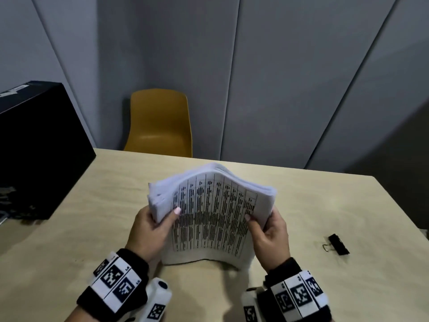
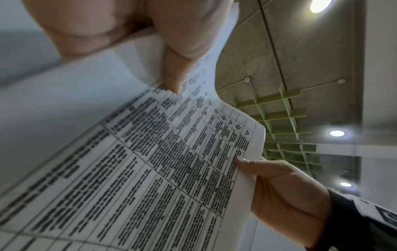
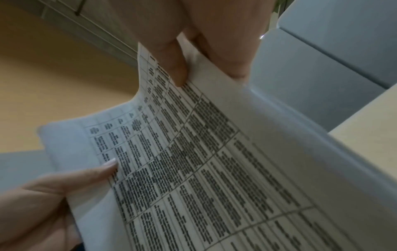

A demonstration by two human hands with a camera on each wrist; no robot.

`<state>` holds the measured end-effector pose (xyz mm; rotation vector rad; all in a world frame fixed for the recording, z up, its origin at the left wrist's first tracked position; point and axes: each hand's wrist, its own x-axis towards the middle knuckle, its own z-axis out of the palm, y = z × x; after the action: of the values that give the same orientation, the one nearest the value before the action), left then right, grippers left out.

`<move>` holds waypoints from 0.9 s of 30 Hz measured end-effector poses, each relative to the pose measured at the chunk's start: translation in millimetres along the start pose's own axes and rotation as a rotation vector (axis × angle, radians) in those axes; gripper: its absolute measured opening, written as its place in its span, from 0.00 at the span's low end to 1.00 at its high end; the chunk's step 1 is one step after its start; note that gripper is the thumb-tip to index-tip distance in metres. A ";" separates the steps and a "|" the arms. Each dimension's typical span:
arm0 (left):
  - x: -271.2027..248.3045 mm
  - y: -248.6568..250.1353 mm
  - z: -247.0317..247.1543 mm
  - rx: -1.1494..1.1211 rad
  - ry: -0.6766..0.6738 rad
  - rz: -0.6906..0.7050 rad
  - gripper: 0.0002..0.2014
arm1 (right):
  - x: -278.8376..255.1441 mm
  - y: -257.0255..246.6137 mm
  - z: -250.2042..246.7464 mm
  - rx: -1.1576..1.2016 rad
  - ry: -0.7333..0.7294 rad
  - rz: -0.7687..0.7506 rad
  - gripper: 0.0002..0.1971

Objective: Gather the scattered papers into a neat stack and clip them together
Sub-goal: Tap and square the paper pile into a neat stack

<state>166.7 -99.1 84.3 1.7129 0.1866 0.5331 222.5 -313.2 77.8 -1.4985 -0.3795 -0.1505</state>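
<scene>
- The stack of papers (image 1: 212, 212) is a thick bunch of thin white sheets. It stands on its bottom edge on the table (image 1: 313, 201), in the middle, close to the person.
- The top sheet has a printed grid with thin black lines and rows of tiny dark words. The words are too small and blurry to read.
- The stack bends. Its top edge curves like a little hill, and the sheets fan out a bit at the top left, so the edges do not line up.
- The left hand (image 1: 151, 231) holds the left side of the stack. Its thumb (image 1: 175, 213) lies on the front sheet and the other fingers are behind the paper, so the hand pinches the stack.
- The right hand (image 1: 269, 235) holds the right side the same way, thumb in front, fingers curled behind.
- Both wrists wear black bands with white squares that have black block patterns.
- The table is flat, smooth and pale, like light wood.
- A binder clip (image 1: 337, 244) lies on the table well to the right of the papers. It is black with thin shiny wire handles.
- A yellow chair (image 1: 160, 124) with a smooth round seat stands behind the table.
- A big black box (image 1: 39, 145) sits at the table's left side. I cannot tell what is inside.
- The wall (image 1: 278, 77) is made of plain grey panels.
</scene>
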 end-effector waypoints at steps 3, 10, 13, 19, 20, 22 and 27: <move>-1.4 9.9 2.3 -0.005 0.037 0.031 0.14 | -2.4 -6.6 3.7 0.005 0.029 -0.064 0.21; -6.6 27.3 -2.9 0.250 0.246 0.478 0.39 | -0.3 -25.6 1.5 -0.283 0.125 -0.376 0.43; -5.1 32.7 -5.4 0.489 0.205 0.541 0.25 | 6.2 -33.2 -1.2 -0.442 0.084 -0.436 0.25; -4.9 40.5 -7.0 0.568 0.153 0.553 0.20 | 9.4 -40.9 0.3 -0.482 0.053 -0.405 0.22; -5.3 41.3 -7.6 0.574 0.140 0.555 0.20 | 9.5 -41.3 0.2 -0.483 0.046 -0.394 0.21; -6.2 42.8 -9.4 0.582 0.126 0.550 0.19 | 9.7 -42.5 -0.7 -0.489 0.036 -0.386 0.21; -7.7 42.3 -12.3 0.624 0.096 0.524 0.20 | 9.4 -43.4 -2.7 -0.519 0.016 -0.400 0.22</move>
<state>147.4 -100.6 124.6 2.3631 -0.0435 1.0209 217.4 -317.9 121.8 -1.9126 -0.6605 -0.6144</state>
